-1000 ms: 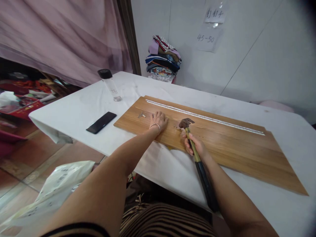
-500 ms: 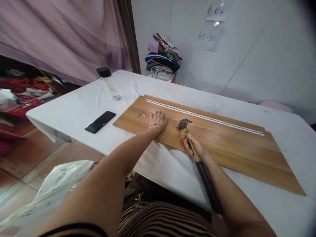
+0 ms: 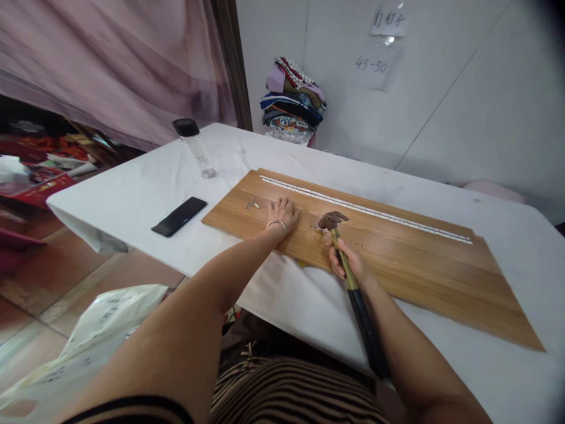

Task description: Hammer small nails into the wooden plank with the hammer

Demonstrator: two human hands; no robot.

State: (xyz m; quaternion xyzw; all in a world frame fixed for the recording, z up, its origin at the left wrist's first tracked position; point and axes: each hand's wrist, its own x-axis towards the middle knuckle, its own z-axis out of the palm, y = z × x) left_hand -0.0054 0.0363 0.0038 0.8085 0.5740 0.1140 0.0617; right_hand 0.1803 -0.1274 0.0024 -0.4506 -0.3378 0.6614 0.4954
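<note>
The hammer [image 3: 359, 309] lies low over the near edge of the wooden board [image 3: 397, 259]. Its rusty head rests on or just above the wood; which of the two cannot be told. The handle runs back toward the person, past the table's edge. The right hand [image 3: 348, 265] is wrapped closed around the upper, yellowish part of the handle, close behind the head, and the black grip end sticks out below the wrist.

A few small dark dots mark the board just beside the hammer head. To the left, the left hand [image 3: 283, 213] lies flat on the board, palm down, fingers loosely spread and holding nothing, with a thin bracelet [image 3: 276, 223] at the wrist. A small cluster of nails [image 3: 252, 205] lies on the wood near that hand, not touching it. A pale strip [image 3: 366, 210] runs along the board's far edge.

The board sits on a white table [image 3: 145, 194]. A black phone [image 3: 179, 217] lies left of it, and a clear bottle [image 3: 196, 147] with a black cap stands further back. A stack of folded clothes [image 3: 293, 100] sits in the far corner against the wall.
</note>
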